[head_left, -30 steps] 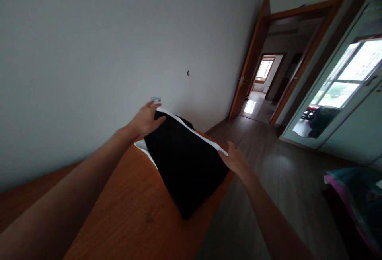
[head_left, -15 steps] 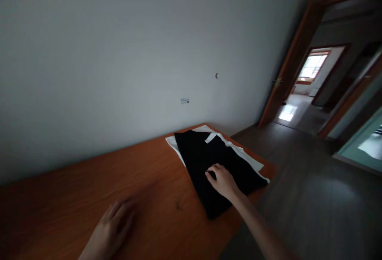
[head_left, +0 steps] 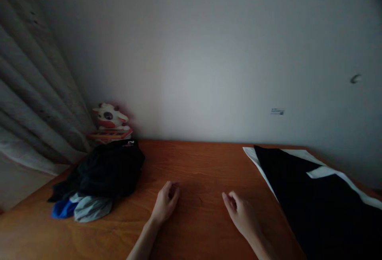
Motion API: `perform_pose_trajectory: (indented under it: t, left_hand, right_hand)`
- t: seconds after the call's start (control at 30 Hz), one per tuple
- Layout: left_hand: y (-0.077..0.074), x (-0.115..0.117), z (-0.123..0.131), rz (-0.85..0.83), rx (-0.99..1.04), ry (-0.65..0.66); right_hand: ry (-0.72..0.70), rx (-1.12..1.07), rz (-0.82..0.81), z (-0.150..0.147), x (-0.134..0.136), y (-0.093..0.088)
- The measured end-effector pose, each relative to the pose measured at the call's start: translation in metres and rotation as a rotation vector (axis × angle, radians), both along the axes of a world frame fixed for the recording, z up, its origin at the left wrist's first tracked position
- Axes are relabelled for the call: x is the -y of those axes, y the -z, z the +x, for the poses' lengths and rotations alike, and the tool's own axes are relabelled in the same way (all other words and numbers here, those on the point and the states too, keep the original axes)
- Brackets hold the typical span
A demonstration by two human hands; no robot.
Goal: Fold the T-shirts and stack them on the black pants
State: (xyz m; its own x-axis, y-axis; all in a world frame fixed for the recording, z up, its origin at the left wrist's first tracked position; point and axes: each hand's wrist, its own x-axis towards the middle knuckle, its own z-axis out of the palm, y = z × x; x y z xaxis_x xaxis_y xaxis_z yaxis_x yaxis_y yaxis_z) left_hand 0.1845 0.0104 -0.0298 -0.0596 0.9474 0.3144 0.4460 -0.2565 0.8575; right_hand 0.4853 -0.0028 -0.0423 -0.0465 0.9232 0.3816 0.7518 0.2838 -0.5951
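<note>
My right grip (head_left: 240, 212) has come off the black garment (head_left: 316, 200), so that piece lies released along the desk's (head_left: 193, 162) right edge. Both it and my left grip (head_left: 166, 202) are empty, loosely open, the left nearer the dark heap of clothes (head_left: 109, 172) by the far left corner.

Lt. dim. Pale wall (head_left: 193, 33) beyond fingers (head_left: 227, 203), brightest above them; sm. label (head_left: 277, 111) & curved spot (head_left: 355, 79) on it, up R of fingers. Pale draped curtain (head_left: 32, 92) far L of them. Brown wood tabletop (head_left: 197, 164) below fingers.
</note>
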Motion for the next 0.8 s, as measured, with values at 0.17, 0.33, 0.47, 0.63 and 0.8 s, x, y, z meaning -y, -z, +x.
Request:
perform_pose_trajectory:
  t: [0.17, 0.33, 0.47, 0.63, 0.8]
  left_hand:
    - [0.01, -0.006, -0.006, -0.015, 0.139, -0.06]
    - [0.013, -0.013, -0.012, -0.004, 0.356, -0.143]
    - [0.01, -0.004, -0.008, 0.004, 0.473, -0.199]
    - [-0.01, 0.023, -0.03, 0.028, 0.486, -0.335]
    - [-0.069, 0.031, -0.124, 0.189, 0.379, -0.662]
  right_hand:
    - [-0.06, -0.023, -0.043, 0.0, -0.002, 0.018]
    - [-0.068, -0.111, -0.117, 0.007, -0.004, 0.012]
    - [-0.069, -0.177, -0.131, 0.009, -0.004, 0.009]
    - [-0.083, -0.245, -0.127, 0.014, -0.003, 0.013]
    - [-0.1, -0.267, -0.143, 0.016, -0.003, 0.016]
